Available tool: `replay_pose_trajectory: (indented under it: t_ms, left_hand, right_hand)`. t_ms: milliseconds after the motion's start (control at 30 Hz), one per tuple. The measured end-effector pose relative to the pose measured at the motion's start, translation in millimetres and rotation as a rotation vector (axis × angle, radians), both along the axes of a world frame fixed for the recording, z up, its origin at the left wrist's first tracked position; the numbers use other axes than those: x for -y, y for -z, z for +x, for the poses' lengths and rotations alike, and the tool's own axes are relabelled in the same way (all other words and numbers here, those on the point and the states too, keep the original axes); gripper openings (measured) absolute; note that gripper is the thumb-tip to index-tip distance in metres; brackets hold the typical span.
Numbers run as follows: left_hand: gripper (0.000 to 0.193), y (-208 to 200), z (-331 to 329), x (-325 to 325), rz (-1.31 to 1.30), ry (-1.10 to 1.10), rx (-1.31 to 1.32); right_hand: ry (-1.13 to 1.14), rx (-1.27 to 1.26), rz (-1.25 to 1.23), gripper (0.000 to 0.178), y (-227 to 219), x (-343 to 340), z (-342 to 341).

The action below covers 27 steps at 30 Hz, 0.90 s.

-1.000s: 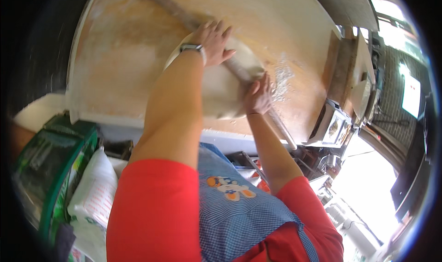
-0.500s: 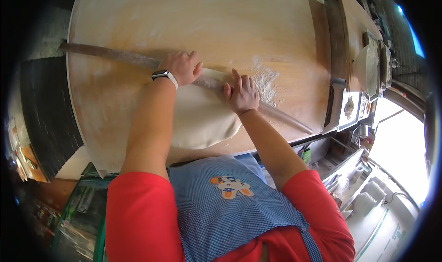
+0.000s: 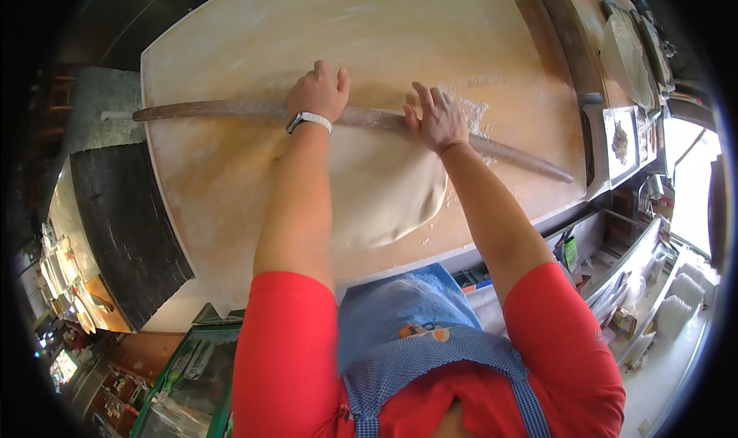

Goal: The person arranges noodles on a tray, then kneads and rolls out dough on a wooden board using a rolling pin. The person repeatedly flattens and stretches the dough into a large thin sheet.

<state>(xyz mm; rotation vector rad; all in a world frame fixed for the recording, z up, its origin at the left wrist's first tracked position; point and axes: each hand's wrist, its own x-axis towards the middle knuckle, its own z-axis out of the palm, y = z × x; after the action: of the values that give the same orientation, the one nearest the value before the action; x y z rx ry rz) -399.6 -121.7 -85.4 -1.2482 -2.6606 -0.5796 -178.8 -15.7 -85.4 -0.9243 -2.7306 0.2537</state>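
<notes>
A long wooden rolling pin (image 3: pixel 369 118) lies crosswise over a round, pale sheet of dough (image 3: pixel 384 183). My left hand (image 3: pixel 317 96), with a white-strapped watch (image 3: pixel 310 120) at its wrist, rests its palm on the pin left of the middle. Its fingers reach past the far side of the pin, slightly bent. Farther right, my right hand (image 3: pixel 438 119) presses on the pin with its fingers spread and also pointing away from me. Neither hand is wrapped round the pin. Part of the dough's left side is hidden behind my left forearm.
Beneath the dough is a wide, floury wooden board (image 3: pixel 254 69). Loose white flour (image 3: pixel 473 115) is scattered beyond my right hand. A pale bowl (image 3: pixel 626 57) stands at the far right, and a black panel (image 3: pixel 127 230) lies off the board's left edge.
My hands have pushed forward along the dough with the rolling pin under them, toward its far edge. The whole view has also turned and shifted, so the board sits farther right.
</notes>
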Motion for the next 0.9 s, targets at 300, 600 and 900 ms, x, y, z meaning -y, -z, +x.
replay_pose_trajectory:
  t_ms: [300, 600, 900]
  left_hand:
    - [0.049, -0.4, 32.3, 198.7, -0.162, -0.107, 0.045]
    - [0.057, 8.0, 160.1, 283.2, -0.032, -0.314, -0.11]
    - [0.064, -1.7, 93.7, 256.7, -0.2, -0.002, 0.123]
  right_hand:
    - [-0.13, -0.032, 0.002, 0.046, 1.3, 47.8, 85.5]
    - [-0.04, -0.039, 0.222, 0.046, -7.4, 103.6, 160.9]
    - [-0.215, -0.055, 0.048, 0.058, -12.2, 55.8, 108.3]
